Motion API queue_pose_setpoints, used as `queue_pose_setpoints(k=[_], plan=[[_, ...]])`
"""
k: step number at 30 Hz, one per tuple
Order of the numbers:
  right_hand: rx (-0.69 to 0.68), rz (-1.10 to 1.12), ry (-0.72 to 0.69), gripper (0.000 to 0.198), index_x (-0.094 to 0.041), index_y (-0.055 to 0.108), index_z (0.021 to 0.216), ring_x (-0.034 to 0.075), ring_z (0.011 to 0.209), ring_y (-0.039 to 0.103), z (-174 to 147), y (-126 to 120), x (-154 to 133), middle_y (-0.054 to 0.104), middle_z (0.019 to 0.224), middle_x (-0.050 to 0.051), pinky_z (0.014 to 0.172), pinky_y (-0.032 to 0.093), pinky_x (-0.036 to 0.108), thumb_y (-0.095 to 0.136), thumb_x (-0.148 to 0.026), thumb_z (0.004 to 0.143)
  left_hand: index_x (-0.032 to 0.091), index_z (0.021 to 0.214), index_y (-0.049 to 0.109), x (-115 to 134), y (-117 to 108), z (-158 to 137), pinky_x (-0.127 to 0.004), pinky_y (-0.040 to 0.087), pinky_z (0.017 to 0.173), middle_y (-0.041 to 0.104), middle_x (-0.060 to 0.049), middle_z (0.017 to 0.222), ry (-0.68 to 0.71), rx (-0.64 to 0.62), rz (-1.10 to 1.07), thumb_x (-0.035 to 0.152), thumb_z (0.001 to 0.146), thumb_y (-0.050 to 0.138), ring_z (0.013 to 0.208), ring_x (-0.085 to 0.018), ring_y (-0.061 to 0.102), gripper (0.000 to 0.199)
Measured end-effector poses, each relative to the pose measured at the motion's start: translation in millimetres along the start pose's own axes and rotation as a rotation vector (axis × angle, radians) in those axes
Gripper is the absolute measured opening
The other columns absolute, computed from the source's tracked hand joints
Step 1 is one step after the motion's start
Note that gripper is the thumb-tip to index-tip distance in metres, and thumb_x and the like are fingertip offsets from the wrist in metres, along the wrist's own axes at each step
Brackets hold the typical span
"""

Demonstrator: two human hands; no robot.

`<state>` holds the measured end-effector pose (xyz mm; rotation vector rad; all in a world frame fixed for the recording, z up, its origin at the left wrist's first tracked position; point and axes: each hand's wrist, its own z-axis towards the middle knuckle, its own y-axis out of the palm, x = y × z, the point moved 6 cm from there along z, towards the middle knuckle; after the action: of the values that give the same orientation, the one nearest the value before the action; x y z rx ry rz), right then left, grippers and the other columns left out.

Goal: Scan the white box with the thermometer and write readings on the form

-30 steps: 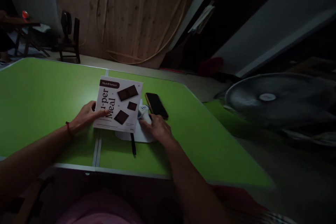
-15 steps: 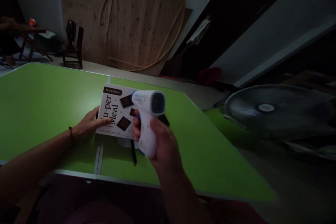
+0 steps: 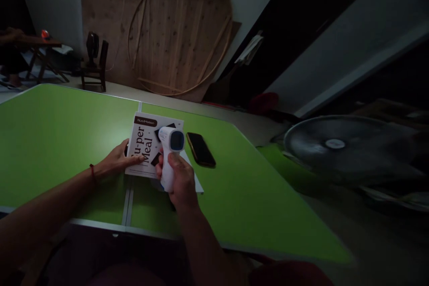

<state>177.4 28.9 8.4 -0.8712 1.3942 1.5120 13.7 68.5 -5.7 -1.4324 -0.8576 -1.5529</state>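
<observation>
In my right hand (image 3: 182, 176) is a white infrared thermometer (image 3: 167, 167) with a dark screen turned toward me, my fingers wrapped round its handle. It is in front of a white "NutriMotion" box (image 3: 139, 136) and covers part of the box's right side. My left hand (image 3: 122, 156) grips that box at its left edge, thumb across the printed front and fingers behind it. A black smartphone (image 3: 201, 149) lies on the table right of the box. White paper or card (image 3: 198, 186) shows beside my right hand; most of it is hidden.
The green folding table (image 3: 77, 120) has a metal seam down its middle. Beyond it, a large round wooden board (image 3: 181, 31) leans on the wall. A big silver fan (image 3: 335, 143) stands at right. A chair (image 3: 97, 69) and a seated person (image 3: 11, 53) are at far left.
My right hand has moved left and away from me with the thermometer, uncovering the phone. The view has tilted slightly upward. My left hand stays on the box.
</observation>
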Motion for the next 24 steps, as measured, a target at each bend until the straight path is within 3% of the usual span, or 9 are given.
queue_pose_setpoints(k=[4,24], plan=[[0.048,-0.010,-0.007,0.037,-0.019,0.060,0.077,0.010,0.046,0.048,-0.8,-0.2,2.0,0.057,0.060,-0.002,0.043,0.038,0.025,0.072,-0.054,0.072,0.015,0.117,0.052,-1.1,-0.4,-0.6,-0.049,0.060,0.085,0.068,-0.018,0.118,-0.005,0.005,0.014,0.048,0.077,0.081,0.103,-0.032,0.070,0.060],[0.028,-0.005,0.003,0.034,-0.020,0.060,0.079,0.011,0.047,0.049,-2.8,-0.5,2.3,0.057,0.061,-0.003,0.046,0.038,0.026,0.070,-0.051,0.072,0.014,0.118,0.050,0.4,-0.6,0.1,-0.048,0.060,0.085,0.068,-0.018,0.120,-0.006,-0.009,0.033,0.047,0.078,0.081,0.105,-0.032,0.070,0.060]])
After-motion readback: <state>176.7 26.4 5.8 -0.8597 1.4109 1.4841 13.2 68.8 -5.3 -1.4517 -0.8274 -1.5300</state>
